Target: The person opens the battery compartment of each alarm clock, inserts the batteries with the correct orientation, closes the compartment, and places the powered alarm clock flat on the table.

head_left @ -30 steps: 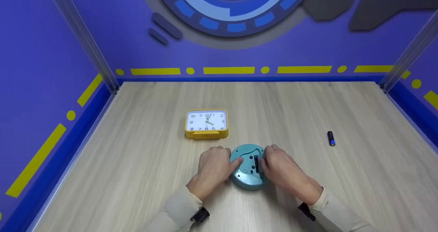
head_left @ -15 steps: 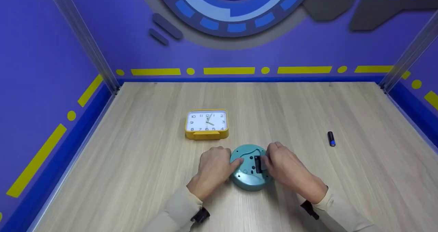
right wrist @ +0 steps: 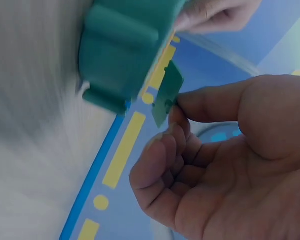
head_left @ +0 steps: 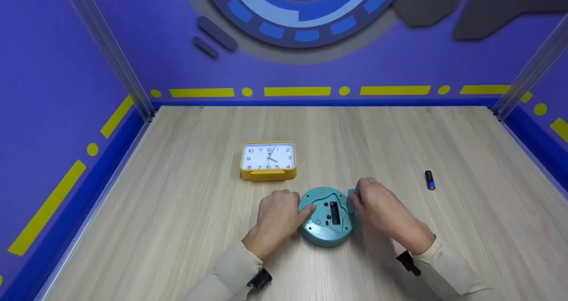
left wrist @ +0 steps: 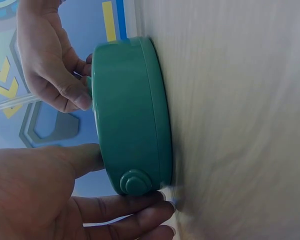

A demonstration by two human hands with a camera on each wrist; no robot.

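A round teal clock (head_left: pixel 323 239) lies back-up on the table, its dark battery slot (head_left: pixel 335 213) uncovered. My left hand (head_left: pixel 279 214) grips the clock's left side, thumb on the back and fingers around the edge; a round knob (left wrist: pixel 135 182) shows beside those fingers in the left wrist view. Just off the clock's right side, my right hand (head_left: pixel 377 205) pinches a small teal battery cover (right wrist: pixel 168 93) between thumb and forefinger. In the right wrist view the cover is apart from the clock's body (right wrist: pixel 125 45), with the other fingers curled below it.
A yellow rectangular alarm clock (head_left: pixel 268 161) lies face up behind the teal one, slightly left. Farther right on the wooden table (head_left: pixel 177 212) is a black battery with a blue end (head_left: pixel 429 180). Blue panels (head_left: pixel 284 77) wall the back and sides.
My right hand has drawn the battery cover off the clock's back and moved it right and slightly away, baring the slot. My left hand and the teal clock have stayed put.
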